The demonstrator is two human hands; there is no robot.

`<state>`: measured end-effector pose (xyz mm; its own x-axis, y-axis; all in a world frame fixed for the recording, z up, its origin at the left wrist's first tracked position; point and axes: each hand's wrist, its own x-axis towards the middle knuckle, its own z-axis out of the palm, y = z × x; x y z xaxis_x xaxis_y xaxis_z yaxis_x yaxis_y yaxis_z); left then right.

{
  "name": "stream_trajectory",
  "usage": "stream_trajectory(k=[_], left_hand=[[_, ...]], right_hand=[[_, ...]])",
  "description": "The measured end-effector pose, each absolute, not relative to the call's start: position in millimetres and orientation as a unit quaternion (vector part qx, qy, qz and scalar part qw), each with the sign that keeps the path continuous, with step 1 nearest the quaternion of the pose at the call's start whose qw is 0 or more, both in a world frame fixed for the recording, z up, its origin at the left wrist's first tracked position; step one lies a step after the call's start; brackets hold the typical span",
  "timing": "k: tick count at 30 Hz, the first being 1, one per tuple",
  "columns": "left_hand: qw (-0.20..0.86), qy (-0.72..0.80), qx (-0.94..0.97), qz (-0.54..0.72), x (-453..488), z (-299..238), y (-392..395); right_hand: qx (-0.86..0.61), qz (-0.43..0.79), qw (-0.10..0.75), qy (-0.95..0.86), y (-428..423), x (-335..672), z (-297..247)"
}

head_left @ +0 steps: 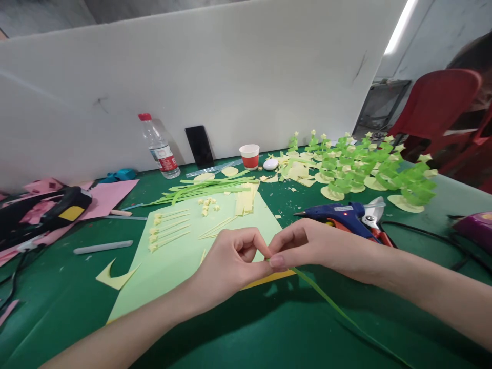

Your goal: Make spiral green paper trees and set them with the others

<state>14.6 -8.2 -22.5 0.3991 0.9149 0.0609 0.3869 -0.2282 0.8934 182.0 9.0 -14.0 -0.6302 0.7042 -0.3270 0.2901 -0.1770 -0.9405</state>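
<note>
Both my hands meet over the front edge of a pale green paper sheet (134, 282). My left hand (234, 256) pinches the end of a narrow green paper strip (330, 300), mostly hidden by the fingers. Thumb and forefinger of my right hand (303, 246) close on the same strip, which trails down to the lower right. Small pale yellow paper stars on thin sticks (169, 230) lie in a row on the sheet. Loose stars (207, 206) and a stack of pale yellow strips (245, 200) rest behind my hands.
A blue glue gun (342, 212) and pruning shears (372, 215) lie right of my hands. Behind are green strips (203, 188), a paper cup (249, 158), a phone (200, 147) and a bottle (161, 151). Several paper plants (342, 174) stand at back right. Pink paper (109, 200) lies left.
</note>
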Motion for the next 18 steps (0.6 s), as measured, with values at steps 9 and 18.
stream_trajectory(k=[9,18], left_hand=[[0.356,0.453,0.765,0.288,14.4,-23.3,-4.5],[0.388,0.429,0.755,0.308,14.7,-23.9,-5.1]], right_hand=[[-0.425,0.615,0.168,-0.642,12.6,186.3,-15.0],[-0.396,0.634,0.114,-0.654,13.6,189.8,-13.5]])
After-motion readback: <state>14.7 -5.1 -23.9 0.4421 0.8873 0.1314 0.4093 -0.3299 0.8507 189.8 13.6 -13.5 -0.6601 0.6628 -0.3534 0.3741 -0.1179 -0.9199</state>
